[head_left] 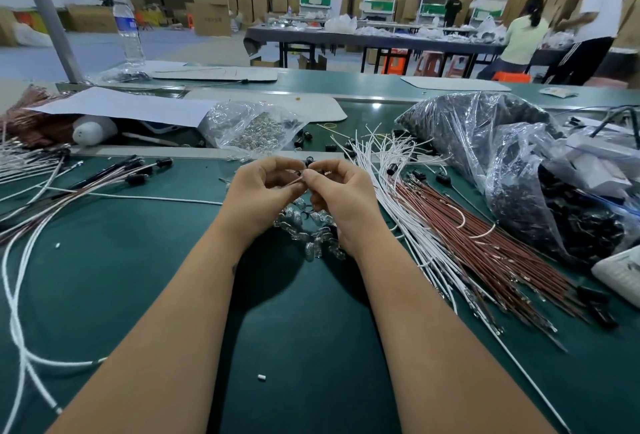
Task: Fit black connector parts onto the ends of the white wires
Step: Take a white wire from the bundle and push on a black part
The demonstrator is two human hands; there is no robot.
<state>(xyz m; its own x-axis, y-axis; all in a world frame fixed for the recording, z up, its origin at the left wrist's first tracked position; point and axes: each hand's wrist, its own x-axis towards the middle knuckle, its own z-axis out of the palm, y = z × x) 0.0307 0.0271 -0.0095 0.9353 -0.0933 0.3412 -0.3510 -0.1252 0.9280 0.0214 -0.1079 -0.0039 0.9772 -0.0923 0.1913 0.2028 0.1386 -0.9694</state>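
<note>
Both forearms reach over the green bench [138, 277]. The left hand [258, 191] and right hand [341, 191] meet fingertip to fingertip above a pile of clear bulbs [311, 229], fingers curled, together pinching a thin wire [294, 182]. A black connector [309, 160] sits at the fingertips. White wires [388, 156] lie right of the pile; beyond them, a bag of black connectors [485, 128].

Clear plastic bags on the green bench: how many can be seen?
2. One small clear plastic bag of shiny metal parts lies behind the hands at centre. One large clear plastic bag of black connector parts lies at right. Others may be hidden there.
</note>
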